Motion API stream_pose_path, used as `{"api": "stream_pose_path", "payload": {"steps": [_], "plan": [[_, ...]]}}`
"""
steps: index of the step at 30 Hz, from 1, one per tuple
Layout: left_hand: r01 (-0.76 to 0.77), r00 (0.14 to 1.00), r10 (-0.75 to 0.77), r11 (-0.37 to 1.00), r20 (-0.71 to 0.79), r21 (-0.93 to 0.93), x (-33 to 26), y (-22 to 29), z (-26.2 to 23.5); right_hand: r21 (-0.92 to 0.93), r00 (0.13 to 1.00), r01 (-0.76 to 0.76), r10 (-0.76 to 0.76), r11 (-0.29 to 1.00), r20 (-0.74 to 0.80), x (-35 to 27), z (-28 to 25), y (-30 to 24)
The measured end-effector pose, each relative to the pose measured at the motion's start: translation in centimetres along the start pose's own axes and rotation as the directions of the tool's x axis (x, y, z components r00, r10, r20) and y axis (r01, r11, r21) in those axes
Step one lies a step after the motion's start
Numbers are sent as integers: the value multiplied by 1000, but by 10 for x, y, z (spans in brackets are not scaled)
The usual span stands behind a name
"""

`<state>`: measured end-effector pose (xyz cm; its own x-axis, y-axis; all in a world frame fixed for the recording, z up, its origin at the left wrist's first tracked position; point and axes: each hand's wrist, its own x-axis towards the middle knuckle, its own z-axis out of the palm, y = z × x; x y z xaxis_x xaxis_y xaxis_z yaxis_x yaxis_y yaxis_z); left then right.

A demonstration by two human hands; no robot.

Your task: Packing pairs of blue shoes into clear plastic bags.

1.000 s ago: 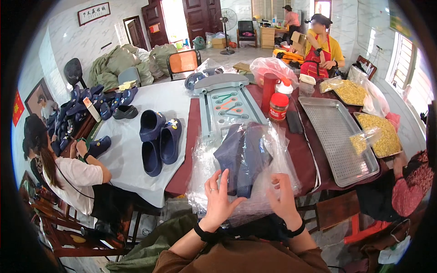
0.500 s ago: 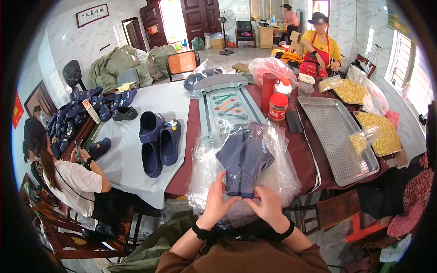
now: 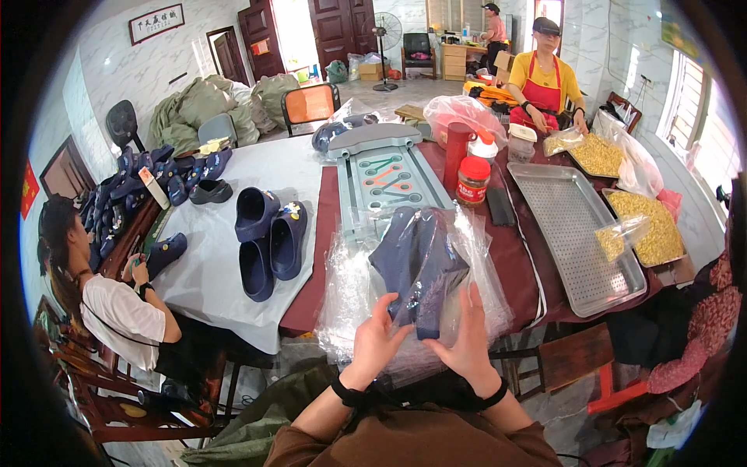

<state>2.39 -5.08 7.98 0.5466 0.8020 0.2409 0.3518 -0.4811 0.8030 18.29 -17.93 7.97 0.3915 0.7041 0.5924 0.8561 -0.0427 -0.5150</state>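
Note:
A pair of navy clogs [image 3: 420, 268] lies in front of me in a clear plastic bag [image 3: 471, 303], on a stack of similar bags. Their narrow ends point toward me, and a gap shows between the two. My left hand [image 3: 379, 340] rests at the left clog's near end, thumb and fingers apart. On the other side my right hand [image 3: 467, 342] has its fingers stretched out along the right clog, the thumb by its near end. Beyond the bags lies a grey board [image 3: 393, 175] with coloured link shapes. More navy clogs [image 3: 288, 241] stand on the white sheet to the left.
A red-lidded jar [image 3: 473, 180], a red flask [image 3: 459, 148] and a perforated metal tray [image 3: 580, 233] occupy the right side. Yellow packets [image 3: 650, 226] lie beyond it. At left a seated person [image 3: 128, 311] handles a clog near a large clog pile [image 3: 117, 194]. Another person [image 3: 545, 82] works at far right.
The clogs' near ends have come apart, the left one shifting away from me. My right fingers have straightened along the clog. The far-right person's arms have lowered to the packets.

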Motion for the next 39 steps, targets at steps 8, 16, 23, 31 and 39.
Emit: {"api": "stream_pose_path", "payload": {"steps": [8, 16, 23, 31, 39], "plan": [[-192, 959, 186, 981, 215, 7, -11, 0, -9, 289, 972, -57, -13, 956, 233, -1, 7, 28], [-273, 961, 264, 955, 87, 117, -13, -4, -10, 514, 941, -304, 169, 802, 293, -23, 26, 30], [-214, 973, 192, 956, 124, 200, -15, 4, -17, 400, 968, -196, 113, 895, 222, -13, 24, 28], [-334, 929, 365, 901, -66, 277, -16, -1, -17, 504, 924, -375, 270, 778, 272, -10, 19, 33], [-189, 980, 195, 977, -52, 100, -16, -10, -8, 531, 939, -331, 221, 780, 262, -5, 19, 30]]}}
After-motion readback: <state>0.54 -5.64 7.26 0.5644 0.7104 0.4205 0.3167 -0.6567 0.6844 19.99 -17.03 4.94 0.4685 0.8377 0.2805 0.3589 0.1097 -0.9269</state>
